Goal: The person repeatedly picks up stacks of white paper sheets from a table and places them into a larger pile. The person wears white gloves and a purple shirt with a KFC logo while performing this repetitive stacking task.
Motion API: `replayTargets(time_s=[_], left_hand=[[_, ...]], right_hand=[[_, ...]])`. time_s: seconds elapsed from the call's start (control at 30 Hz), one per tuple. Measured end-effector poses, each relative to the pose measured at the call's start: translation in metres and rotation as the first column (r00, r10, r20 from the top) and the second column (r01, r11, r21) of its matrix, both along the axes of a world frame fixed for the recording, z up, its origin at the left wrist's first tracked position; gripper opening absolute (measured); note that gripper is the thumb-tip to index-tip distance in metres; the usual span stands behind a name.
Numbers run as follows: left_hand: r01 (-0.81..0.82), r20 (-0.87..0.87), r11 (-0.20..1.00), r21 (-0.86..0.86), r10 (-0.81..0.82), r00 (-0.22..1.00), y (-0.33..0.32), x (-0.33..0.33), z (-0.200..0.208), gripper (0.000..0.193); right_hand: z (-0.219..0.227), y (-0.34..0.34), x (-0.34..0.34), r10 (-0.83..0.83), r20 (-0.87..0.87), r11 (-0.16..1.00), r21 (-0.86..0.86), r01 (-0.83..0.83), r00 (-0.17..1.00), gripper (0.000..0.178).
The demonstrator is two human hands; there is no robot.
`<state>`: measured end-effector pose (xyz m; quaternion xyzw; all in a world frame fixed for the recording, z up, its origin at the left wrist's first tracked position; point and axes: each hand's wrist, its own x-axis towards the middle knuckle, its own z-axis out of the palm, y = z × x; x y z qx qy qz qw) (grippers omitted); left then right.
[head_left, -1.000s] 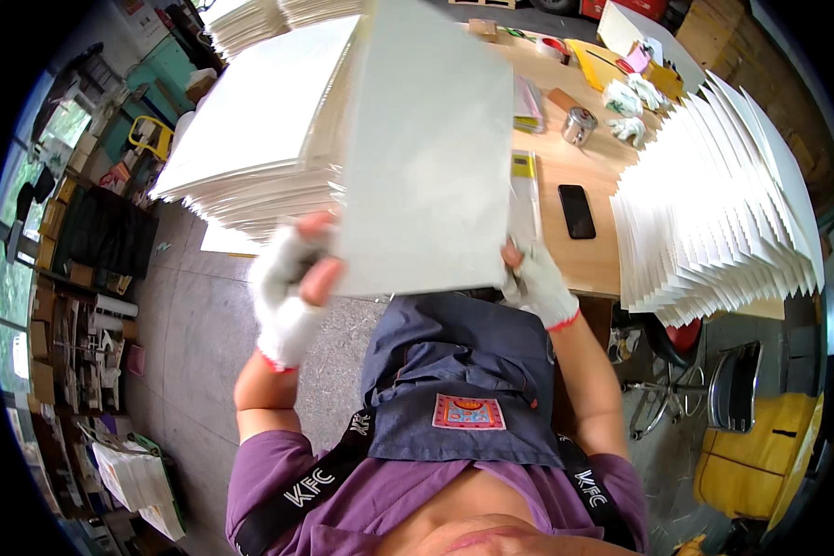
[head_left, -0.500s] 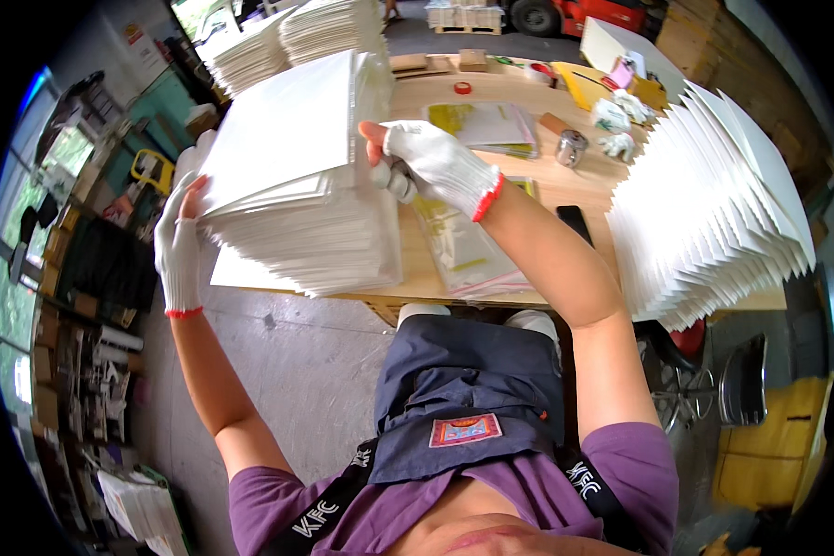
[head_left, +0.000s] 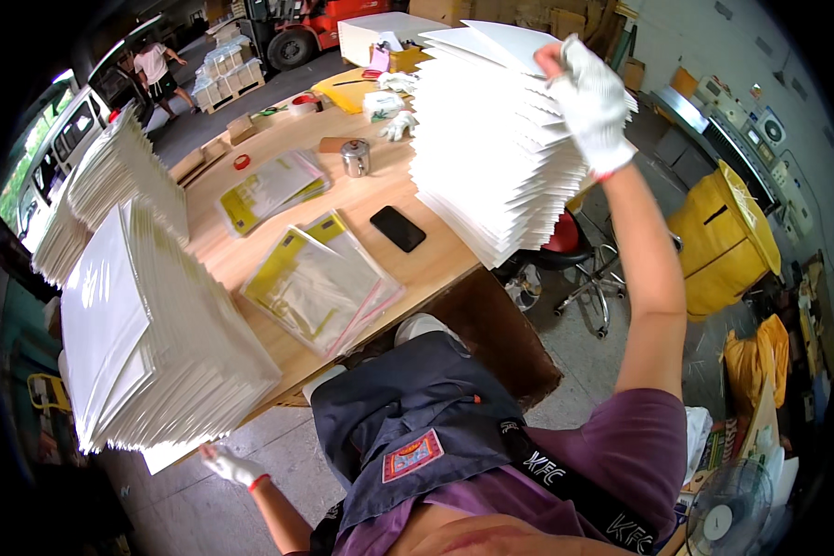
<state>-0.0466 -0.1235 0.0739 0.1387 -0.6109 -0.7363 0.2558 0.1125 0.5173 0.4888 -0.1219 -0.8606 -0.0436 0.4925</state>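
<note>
The gloved right hand (head_left: 595, 104), the nearer, meets the fanned stack of white sheets (head_left: 491, 139) at the tabletop's (head_left: 361, 196) right end; the sheets extend leftward from its curled fingers, whose pinch cannot be confirmed. The gloved left hand (head_left: 234, 465), loosely spread, empty, hangs off the near-left corner. Clear plastic bags (head_left: 320, 283) lie flat along the near edge, contents indistinct.

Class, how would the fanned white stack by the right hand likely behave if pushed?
The white stack would probably slide apart in layers, as its sheets sit unevenly and no band shows. Individual sheets seem fairly stiff: they jut with little droop.
</note>
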Motion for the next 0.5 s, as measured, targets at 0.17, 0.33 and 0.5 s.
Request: replayTargets(time_s=[0.17, 0.33, 0.5], left_hand=[[0.114, 0.060, 0.982, -0.152, -0.106, 0.993, 0.076, 0.022, -0.018, 0.038], [0.242, 0.105, 0.893, -0.378, -0.219, 0.970, 0.102, 0.039, 0.013, 0.035], [0.336, 0.164, 0.846, -0.414, -0.294, 0.942, 0.095, 0.044, 0.004, 0.030]], right_hand=[[0.031, 0.045, 0.007, -0.169, 0.521, 0.979, -0.013, 0.205, 0.837, 0.027], [0.032, 0.068, 0.001, -0.095, 0.503, 0.990, 0.142, 0.026, 0.859, 0.026], [0.013, 0.080, 0.028, 0.085, -0.055, 0.885, 0.463, -0.050, 0.995, 0.025]])
